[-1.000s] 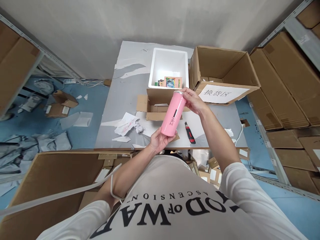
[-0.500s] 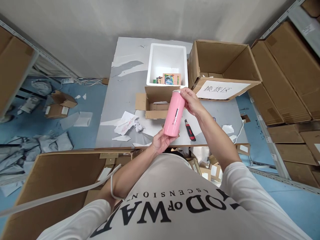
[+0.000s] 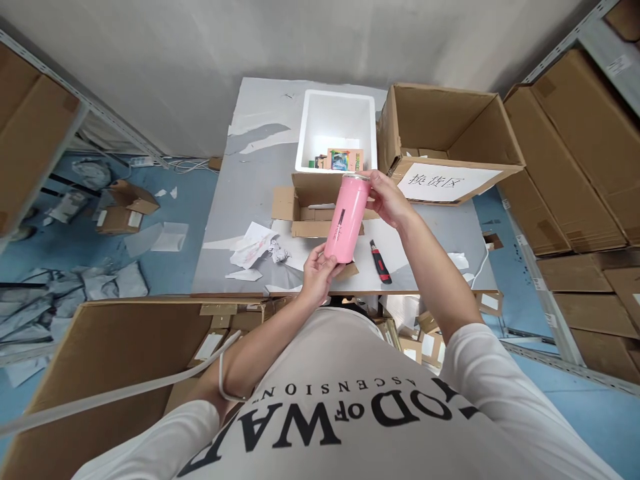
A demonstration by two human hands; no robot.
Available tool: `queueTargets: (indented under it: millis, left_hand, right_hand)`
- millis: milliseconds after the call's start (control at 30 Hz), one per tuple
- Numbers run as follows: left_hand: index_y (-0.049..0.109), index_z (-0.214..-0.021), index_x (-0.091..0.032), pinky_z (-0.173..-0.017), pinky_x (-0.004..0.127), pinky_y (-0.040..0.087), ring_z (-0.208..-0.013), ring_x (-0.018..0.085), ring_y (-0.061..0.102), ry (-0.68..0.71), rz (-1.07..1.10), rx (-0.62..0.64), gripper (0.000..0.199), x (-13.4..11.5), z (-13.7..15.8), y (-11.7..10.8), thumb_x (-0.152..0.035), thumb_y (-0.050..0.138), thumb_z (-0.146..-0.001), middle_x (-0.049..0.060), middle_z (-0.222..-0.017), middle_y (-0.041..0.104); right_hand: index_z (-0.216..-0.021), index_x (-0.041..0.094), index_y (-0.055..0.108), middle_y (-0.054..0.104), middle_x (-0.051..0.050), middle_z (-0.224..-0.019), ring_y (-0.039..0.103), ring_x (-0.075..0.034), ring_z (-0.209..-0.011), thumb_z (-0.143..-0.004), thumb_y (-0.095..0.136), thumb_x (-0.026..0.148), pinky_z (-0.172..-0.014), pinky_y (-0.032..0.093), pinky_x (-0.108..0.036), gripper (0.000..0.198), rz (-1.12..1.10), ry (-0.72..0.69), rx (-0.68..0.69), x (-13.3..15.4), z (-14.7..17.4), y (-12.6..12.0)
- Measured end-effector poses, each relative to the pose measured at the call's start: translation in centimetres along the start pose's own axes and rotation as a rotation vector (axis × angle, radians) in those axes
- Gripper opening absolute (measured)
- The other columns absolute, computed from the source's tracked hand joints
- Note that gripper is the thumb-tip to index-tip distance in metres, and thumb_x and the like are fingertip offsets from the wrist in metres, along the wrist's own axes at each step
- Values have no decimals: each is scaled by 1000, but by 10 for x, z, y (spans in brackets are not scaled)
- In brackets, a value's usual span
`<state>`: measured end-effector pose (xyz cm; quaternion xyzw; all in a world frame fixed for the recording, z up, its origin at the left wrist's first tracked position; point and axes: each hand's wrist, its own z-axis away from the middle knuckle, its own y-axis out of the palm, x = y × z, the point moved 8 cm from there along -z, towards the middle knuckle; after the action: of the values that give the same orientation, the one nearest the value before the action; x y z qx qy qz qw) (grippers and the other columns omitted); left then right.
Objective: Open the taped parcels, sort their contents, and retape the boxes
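Between my two hands, tilted above the table, is a pink cylindrical bottle point(image 3: 347, 217) with a silver rim at its top and dark printing on its side. My left hand point(image 3: 318, 272) grips the lower end, fingers closed around the base. At the upper end my right hand point(image 3: 389, 198) is closed on the rim. Behind the bottle an open small cardboard box point(image 3: 314, 229) lies on the table, partly hidden by it. A red and black utility knife point(image 3: 381, 262) rests on the tabletop just right of the bottle.
A white foam box point(image 3: 301, 143) holding small colourful boxes stands behind. Right of it is a large open carton point(image 3: 450, 180) with a handwritten label. Crumpled paper point(image 3: 254, 245) lies left on the table point(image 3: 225, 200). A big carton point(image 3: 125, 360) stands below the front edge.
The bottle has turned in my hands, shifting its printing leftward, and its lower end has risen slightly. My left hand has moved up with it; both hands keep hold.
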<state>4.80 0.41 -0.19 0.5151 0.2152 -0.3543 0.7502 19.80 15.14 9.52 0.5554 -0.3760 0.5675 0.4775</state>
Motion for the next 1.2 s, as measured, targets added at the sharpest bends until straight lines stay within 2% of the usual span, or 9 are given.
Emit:
queueTargets:
  millis: [167, 300, 400, 533, 667, 733, 833, 1000, 1200]
  left_hand:
    - [58, -105, -20, -98, 52, 47, -93, 24, 70, -116, 83, 126, 48, 8, 1, 4, -53, 73, -73, 6, -99, 72]
    - [60, -110, -14, -99, 53, 46, -97, 27, 69, -237, 129, 161, 55, 19, 2, 11, -61, 60, -81, 12, -98, 72]
    - [61, -110, -14, -100, 53, 45, -104, 29, 66, -251, 132, 158, 55, 20, 1, 13, -61, 58, -82, 14, -103, 71]
    - [60, -112, -20, -100, 51, 46, -116, 29, 60, -107, 81, 118, 54, 9, -1, 6, -52, 75, -71, 12, -121, 65]
    - [58, -113, -27, -103, 35, 45, -126, 24, 53, 150, -33, -16, 73, -8, -1, -4, -16, 90, -48, 5, -130, 57]
    - [59, -106, -26, -101, 31, 46, -126, 22, 52, 192, -58, -93, 69, -10, 0, -7, -9, 89, -46, 4, -127, 57]
    - [59, -99, -24, -97, 32, 48, -119, 22, 57, 185, -49, -142, 57, -10, 1, -8, -13, 87, -50, 4, -121, 60]
    - [58, -101, -25, -93, 38, 51, -102, 21, 65, 69, 66, -1, 44, -10, 2, -1, -32, 81, -63, 2, -104, 67]
    - [57, -114, -15, -87, 37, 55, -91, 23, 69, -275, 190, 121, 48, 11, 6, 10, -50, 57, -81, 11, -99, 71]
  right_hand:
    - [-108, 32, 56, 63, -2, -112, 61, -23, -99, -67, 57, 81, -80, 54, -43, 64, -101, 14, 48, -5, 6, -2]
    - [-115, 34, 51, 66, 0, -104, 64, -21, -91, -63, 73, 66, -76, 56, -40, 64, -145, 22, 51, -15, 6, -1]
    - [-114, 34, 49, 68, 2, -100, 64, -19, -88, -61, 79, 57, -74, 57, -38, 65, -150, 2, 20, -16, 6, -1]
    - [-110, 34, 51, 69, 2, -98, 64, -19, -88, -60, 81, 55, -73, 57, -36, 61, -121, -6, -35, -13, 7, -7]
    - [-112, 35, 50, 68, 3, -100, 65, -19, -92, -62, 80, 53, -74, 57, -34, 61, -127, -14, -6, -12, 7, -4]
    - [-114, 36, 49, 67, 3, -104, 63, -19, -96, -64, 79, 54, -76, 57, -35, 61, -110, -14, 10, -12, 8, 0]
    - [-114, 37, 50, 63, 1, -112, 60, -20, -103, -65, 78, 55, -81, 56, -38, 59, -58, -34, 13, -4, 14, 4]
    - [-113, 35, 54, 57, -1, -125, 52, -23, -117, -60, 80, 57, -90, 52, -41, 62, -4, -104, 98, 20, 21, 5]
    - [-107, 33, 54, 61, -3, -123, 57, -25, -109, -60, 76, 66, -79, 54, -40, 62, -50, -59, 126, 22, 21, 8]
